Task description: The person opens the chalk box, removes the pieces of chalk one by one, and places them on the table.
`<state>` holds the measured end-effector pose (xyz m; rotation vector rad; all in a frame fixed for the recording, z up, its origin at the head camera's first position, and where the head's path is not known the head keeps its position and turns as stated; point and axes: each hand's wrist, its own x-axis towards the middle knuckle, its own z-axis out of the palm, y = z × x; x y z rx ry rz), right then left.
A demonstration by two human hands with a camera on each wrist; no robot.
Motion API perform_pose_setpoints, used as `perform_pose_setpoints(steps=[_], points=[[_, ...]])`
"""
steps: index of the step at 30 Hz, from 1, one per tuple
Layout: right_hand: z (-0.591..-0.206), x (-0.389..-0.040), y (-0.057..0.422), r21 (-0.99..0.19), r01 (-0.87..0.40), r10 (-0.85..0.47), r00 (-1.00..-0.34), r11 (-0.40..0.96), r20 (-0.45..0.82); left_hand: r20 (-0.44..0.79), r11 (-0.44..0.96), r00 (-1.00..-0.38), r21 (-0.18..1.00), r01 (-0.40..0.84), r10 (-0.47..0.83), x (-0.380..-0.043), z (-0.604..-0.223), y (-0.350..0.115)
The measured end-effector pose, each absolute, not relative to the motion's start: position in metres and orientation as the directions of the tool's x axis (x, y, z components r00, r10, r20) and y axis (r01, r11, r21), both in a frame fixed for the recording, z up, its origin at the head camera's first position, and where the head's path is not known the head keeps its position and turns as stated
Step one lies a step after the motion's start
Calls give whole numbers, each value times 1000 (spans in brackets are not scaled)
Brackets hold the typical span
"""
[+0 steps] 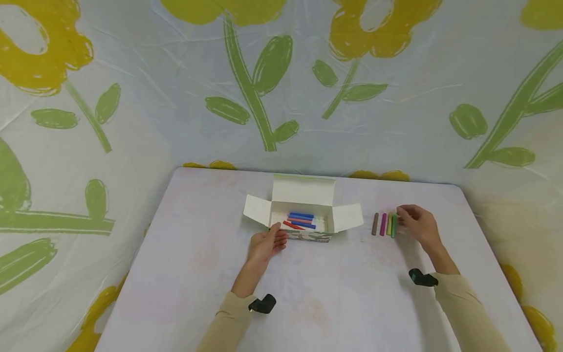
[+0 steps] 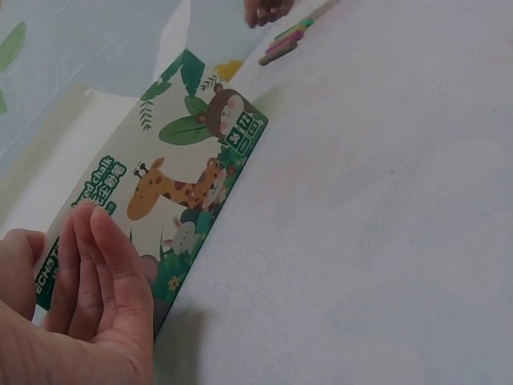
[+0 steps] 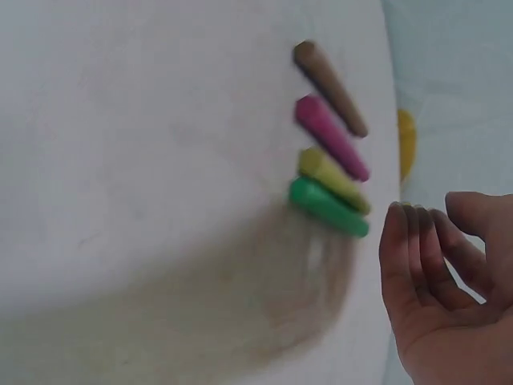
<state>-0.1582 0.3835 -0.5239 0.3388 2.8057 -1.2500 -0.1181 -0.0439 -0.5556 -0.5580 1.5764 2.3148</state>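
An open chalk box [image 1: 309, 237], printed with a giraffe and other animals, stands on the table with its flaps spread. Several blue, pink and red chalk sticks [image 1: 300, 215] lie inside it. My left hand [image 1: 265, 243] holds the box at its front left corner, thumb at the rim, fingers along the printed front [image 2: 180, 188]. To the right, brown [image 3: 330, 87], magenta [image 3: 332, 138], yellow [image 3: 334, 181] and green chalk sticks [image 3: 329, 208] lie side by side. Just past the green one hovers my right hand [image 1: 421, 226], fingers bent, thumb apart, nothing visible between them.
The pale table [image 1: 325, 303] ends at a flower-printed cloth wall [image 1: 184, 98] behind and at both sides. The box's left flap [image 1: 257, 210], right flap [image 1: 347, 217] and back flap [image 1: 303, 189] stick outward. A dark wrist camera [image 1: 262, 304] sits on each sleeve.
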Motion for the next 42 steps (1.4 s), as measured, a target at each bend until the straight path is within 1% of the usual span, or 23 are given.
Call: perform_pose_setpoints(steps=[8,17,25,31,38,42], points=[[-494,-167,363,-806,53,53,-998,590,-26,-466,-373,-885,820,-435,8,-119,-556,-43],[-465,-175,331,-807,-32,-20,-999,589,26,-473,-373,-881,818,-439,-2,-120,-557,-43],[-446,-179,298,-799,-131,-94,-991,587,94,-470,-374,-883,817,-438,8,-121,-558,-44],[-446,-183,272,-786,-229,-177,-972,574,155,-471,-367,-882,819,-441,9,-120,-557,-44],[-450,-184,242,-797,-261,-249,-958,545,144,-477,-366,-879,817,-445,3,-121,-558,-43],[-458,-187,227,-790,-301,-292,-943,535,162,-475,-366,-880,817,-445,8,-121,-559,-43]])
